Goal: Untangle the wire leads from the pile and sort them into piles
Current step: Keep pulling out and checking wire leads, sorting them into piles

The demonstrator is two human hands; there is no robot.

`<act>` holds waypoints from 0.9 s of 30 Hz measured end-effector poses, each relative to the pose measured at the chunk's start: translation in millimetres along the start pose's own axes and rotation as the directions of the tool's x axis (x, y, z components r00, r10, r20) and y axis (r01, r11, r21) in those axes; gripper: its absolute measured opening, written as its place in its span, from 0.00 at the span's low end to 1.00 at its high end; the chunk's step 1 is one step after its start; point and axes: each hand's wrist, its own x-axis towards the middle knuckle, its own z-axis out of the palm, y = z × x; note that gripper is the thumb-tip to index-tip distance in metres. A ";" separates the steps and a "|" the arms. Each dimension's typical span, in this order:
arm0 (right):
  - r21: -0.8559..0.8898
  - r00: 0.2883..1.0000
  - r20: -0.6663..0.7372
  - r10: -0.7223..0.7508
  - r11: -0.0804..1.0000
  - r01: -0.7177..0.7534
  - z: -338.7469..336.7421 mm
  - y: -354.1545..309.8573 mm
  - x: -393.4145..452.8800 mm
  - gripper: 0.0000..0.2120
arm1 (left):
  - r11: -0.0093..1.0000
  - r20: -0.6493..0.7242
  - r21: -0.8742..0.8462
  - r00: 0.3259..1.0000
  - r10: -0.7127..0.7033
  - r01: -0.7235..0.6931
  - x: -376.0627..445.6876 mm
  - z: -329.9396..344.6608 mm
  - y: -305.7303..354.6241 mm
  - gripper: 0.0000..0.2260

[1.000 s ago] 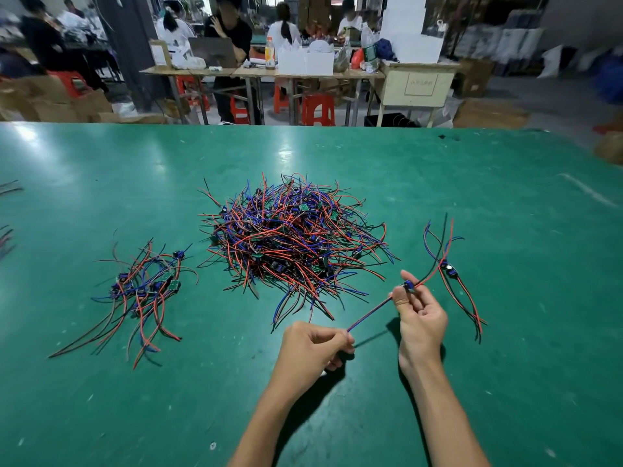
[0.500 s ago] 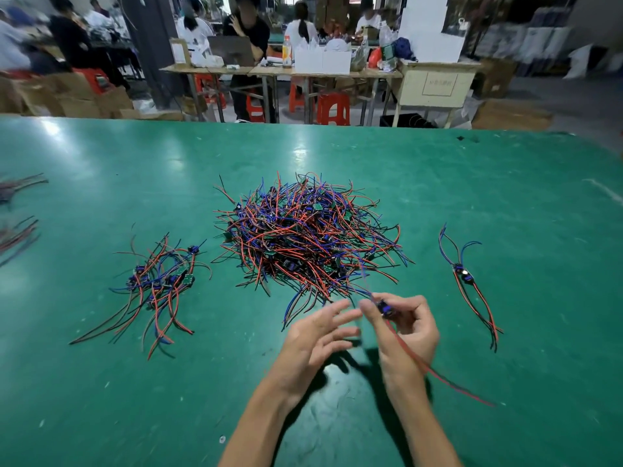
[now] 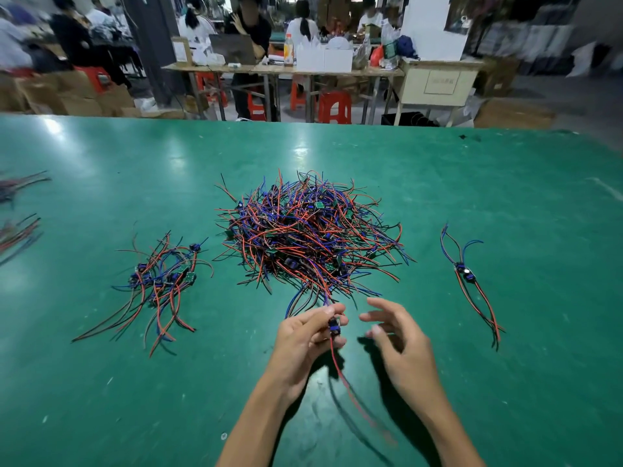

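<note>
Wire lead [image 3: 334, 328] pinched at its blue connector by the left hand [image 3: 305, 338], long axis running from the tangled pile [image 3: 310, 234] toward the viewer (red tail hangs blurred over the desk [image 3: 101, 399]); right hand [image 3: 397, 338] beside it, fingers loosely spread, grip holding nothing

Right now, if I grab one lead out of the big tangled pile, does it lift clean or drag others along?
Probably drags neighbours: the tangled pile is densely interlaced, wires crossing every way. Leads look floppy: the wire lead pinched in the left hand droops in a curve below it. Likely light, since fingertips alone carry it.
</note>
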 end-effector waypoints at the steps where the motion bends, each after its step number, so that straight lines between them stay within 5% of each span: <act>1: 0.082 0.996 0.012 0.085 0.993 -0.086 -2.2 -1.3 2.2 0.16 | 0.999 0.012 0.033 1.000 0.001 -0.001 -0.1 0.3 -0.8 0.13; 8: 0.242 0.954 0.153 0.257 0.926 -0.288 28.1 -19.6 4.6 0.11 | 0.963 0.116 0.247 0.990 0.082 -0.108 -4.6 6.9 -7.9 0.08; 16: 0.121 0.926 -0.039 0.376 0.922 -0.369 51.6 -15.6 14.2 0.13 | 0.950 0.059 0.279 0.990 0.128 -0.139 -3.4 11.6 -10.7 0.12; 27: 0.351 0.876 -0.173 0.450 0.859 -0.372 42.5 -39.1 63.1 0.11 | 0.960 0.046 0.276 0.999 0.030 -0.041 -4.8 6.9 -7.9 0.06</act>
